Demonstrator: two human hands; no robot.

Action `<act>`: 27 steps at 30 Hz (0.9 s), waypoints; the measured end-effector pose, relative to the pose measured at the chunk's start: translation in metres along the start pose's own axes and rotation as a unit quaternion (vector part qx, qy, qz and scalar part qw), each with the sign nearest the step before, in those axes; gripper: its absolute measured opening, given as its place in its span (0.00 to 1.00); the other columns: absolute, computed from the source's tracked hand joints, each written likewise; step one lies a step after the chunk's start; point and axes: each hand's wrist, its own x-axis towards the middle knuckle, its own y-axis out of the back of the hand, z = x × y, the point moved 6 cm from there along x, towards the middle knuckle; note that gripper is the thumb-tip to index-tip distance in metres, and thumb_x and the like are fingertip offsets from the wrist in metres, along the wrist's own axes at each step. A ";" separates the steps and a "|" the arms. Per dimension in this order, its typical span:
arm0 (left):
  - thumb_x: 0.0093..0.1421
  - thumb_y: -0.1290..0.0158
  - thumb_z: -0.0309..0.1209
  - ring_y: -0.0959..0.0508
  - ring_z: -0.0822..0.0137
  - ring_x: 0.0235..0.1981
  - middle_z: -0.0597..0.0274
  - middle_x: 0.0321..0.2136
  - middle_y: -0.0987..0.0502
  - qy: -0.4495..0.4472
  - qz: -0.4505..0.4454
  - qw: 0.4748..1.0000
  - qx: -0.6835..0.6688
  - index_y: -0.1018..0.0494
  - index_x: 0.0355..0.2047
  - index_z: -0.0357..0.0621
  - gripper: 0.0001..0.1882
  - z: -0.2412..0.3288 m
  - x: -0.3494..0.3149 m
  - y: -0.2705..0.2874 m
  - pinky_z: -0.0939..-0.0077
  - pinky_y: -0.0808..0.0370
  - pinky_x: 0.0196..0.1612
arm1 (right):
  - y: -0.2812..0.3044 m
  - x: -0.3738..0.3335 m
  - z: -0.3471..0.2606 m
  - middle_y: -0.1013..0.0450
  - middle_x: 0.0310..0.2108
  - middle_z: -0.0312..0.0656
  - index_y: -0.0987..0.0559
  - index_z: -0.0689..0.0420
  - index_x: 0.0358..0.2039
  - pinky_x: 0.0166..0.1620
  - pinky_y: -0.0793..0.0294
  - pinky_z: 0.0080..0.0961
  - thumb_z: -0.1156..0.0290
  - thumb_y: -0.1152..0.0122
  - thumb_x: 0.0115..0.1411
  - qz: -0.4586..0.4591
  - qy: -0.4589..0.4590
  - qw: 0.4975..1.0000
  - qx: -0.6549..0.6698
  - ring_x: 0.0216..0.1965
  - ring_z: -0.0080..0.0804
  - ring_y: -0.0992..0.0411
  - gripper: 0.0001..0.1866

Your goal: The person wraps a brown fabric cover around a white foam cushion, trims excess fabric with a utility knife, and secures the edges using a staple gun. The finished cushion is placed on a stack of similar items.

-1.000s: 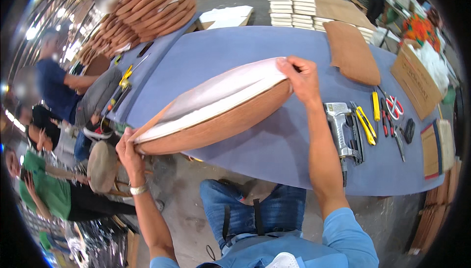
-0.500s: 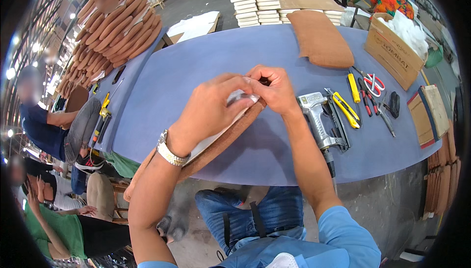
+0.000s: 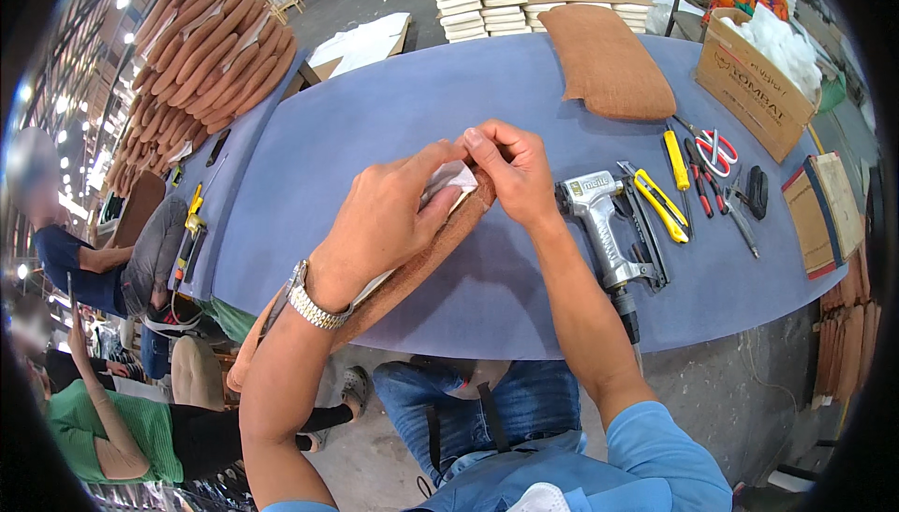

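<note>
A brown fabric-covered pad [image 3: 412, 273] stands on its edge at the near side of the blue table, slanting from lower left up to my hands. My left hand [image 3: 375, 212], with a metal watch on its wrist, grips the pad's upper end, its thumb beside a white flap of lining [image 3: 451, 178]. Pinching brown fabric at that same corner is my right hand [image 3: 515, 170], thumb and fingers closed. What lies right under the fingertips is hidden. A silver staple gun [image 3: 604, 226] lies just right of my right forearm.
On the blue table [image 3: 375, 90], right of the stapler, lie a yellow cutter [image 3: 660, 205], red-handled scissors [image 3: 716, 151] and several hand tools. Beyond them are another brown pad [image 3: 609, 62] and a carton [image 3: 754, 86] of white stuffing. Brown pads [image 3: 211, 53] are piled far left, near a seated person [image 3: 80, 264].
Both hands and the pad's upper corner have shifted slightly left. My right thumb has straightened upward over the fabric. The white flap shows more between my left thumb and fingers.
</note>
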 end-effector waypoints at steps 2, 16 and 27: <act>0.61 0.39 0.30 0.18 0.50 0.26 0.49 0.32 0.16 0.016 -0.007 1.000 0.000 0.23 0.55 0.48 0.21 0.001 0.001 0.002 0.63 0.23 0.31 | -0.001 0.001 0.002 0.23 0.24 0.34 0.18 0.61 0.29 0.30 0.31 0.19 0.64 0.42 0.73 0.033 0.034 0.998 0.035 0.27 0.16 0.29 0.17; 0.61 0.38 0.29 0.15 0.51 0.32 0.50 0.34 0.15 0.002 0.025 0.999 -0.034 0.21 0.54 0.46 0.19 -0.002 -0.006 0.005 0.65 0.19 0.37 | -0.008 -0.011 0.014 0.21 0.26 0.38 0.17 0.65 0.29 0.34 0.30 0.22 0.59 0.60 0.78 0.037 0.115 0.993 -0.001 0.28 0.21 0.28 0.29; 0.58 0.35 0.28 0.13 0.56 0.39 0.53 0.42 0.14 0.021 0.026 0.997 -0.071 0.20 0.53 0.45 0.21 -0.009 -0.013 0.008 0.68 0.18 0.44 | -0.012 -0.012 0.008 0.20 0.27 0.41 0.17 0.65 0.28 0.35 0.29 0.24 0.58 0.61 0.78 0.022 0.129 0.991 -0.001 0.28 0.24 0.27 0.31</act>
